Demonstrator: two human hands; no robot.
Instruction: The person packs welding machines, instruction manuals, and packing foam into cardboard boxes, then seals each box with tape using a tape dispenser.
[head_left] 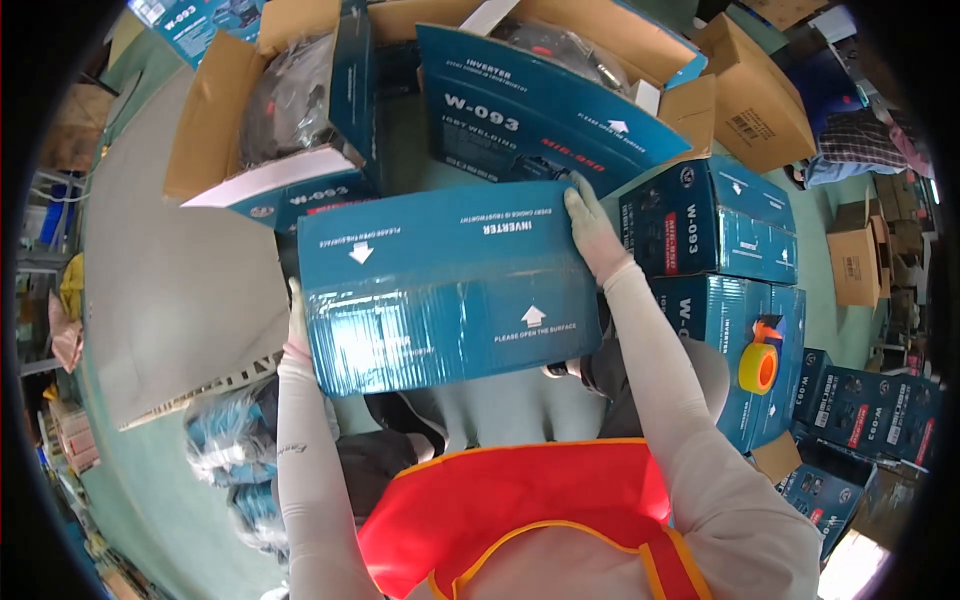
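Observation:
A closed teal cardboard carton (450,270) with a strip of clear tape along its top is held in front of me, above the floor and between my legs. My left hand (297,318) presses against its left side, mostly hidden by the carton. On the opposite end, my right hand (592,232) grips near the far right corner, fingers along the edge. Just beyond stand two opened teal boxes, a left one (345,100) and a right one (540,105), with plastic-wrapped items inside.
Closed teal cartons (720,225) are stacked at my right, with a tape dispenser (759,366) holding a yellow roll on one. Plastic-wrapped bundles (225,435) lie by my left leg. A grey board (180,260) covers the floor at left. A brown box (755,95) stands far right.

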